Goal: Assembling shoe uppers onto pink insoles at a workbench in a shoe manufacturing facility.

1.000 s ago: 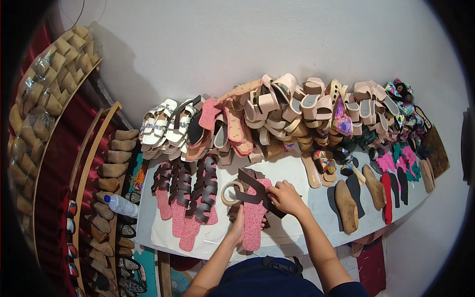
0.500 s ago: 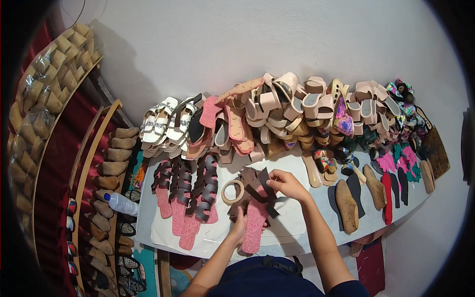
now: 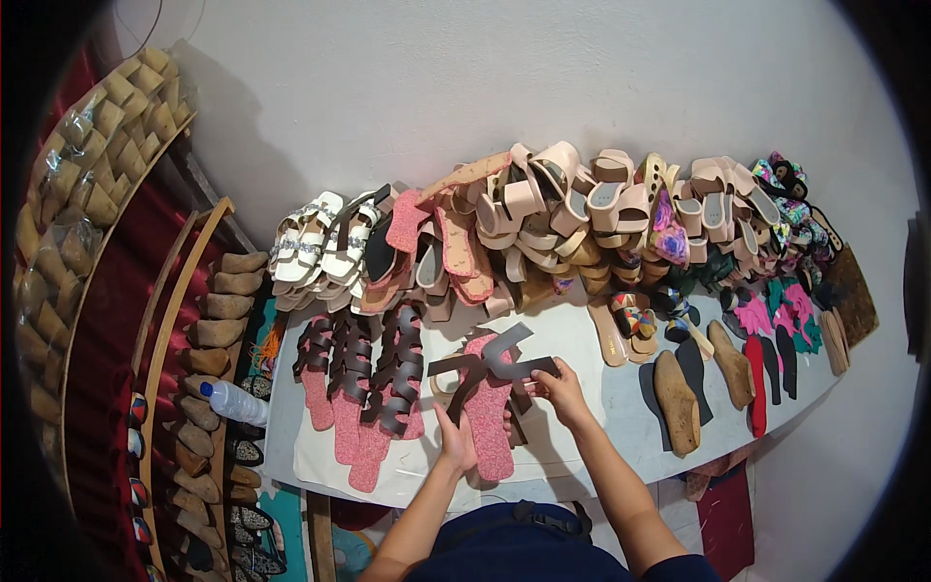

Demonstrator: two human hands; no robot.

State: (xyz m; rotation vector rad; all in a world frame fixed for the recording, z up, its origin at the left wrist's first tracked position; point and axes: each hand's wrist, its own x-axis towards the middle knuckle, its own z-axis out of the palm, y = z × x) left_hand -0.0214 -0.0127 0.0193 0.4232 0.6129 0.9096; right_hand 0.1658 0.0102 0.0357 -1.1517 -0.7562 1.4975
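While lying lengthwise away from the person, pink insole (image 3: 488, 415), left hand (image 3: 456, 441) pinching it, right hand (image 3: 558, 388) gripping dark straps (image 3: 495, 364) (crossed).

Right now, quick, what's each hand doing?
Left hand: closed on the pink sole near its heel end.
Right hand: closed on the dark straps.

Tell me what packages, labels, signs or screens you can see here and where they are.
Clear plastic bags of tan blocks: far left rack, shiny, see-through.
Plastic bottle: lying left of the white table, clear, blue cap, pale label band.
No signs or screens in view.
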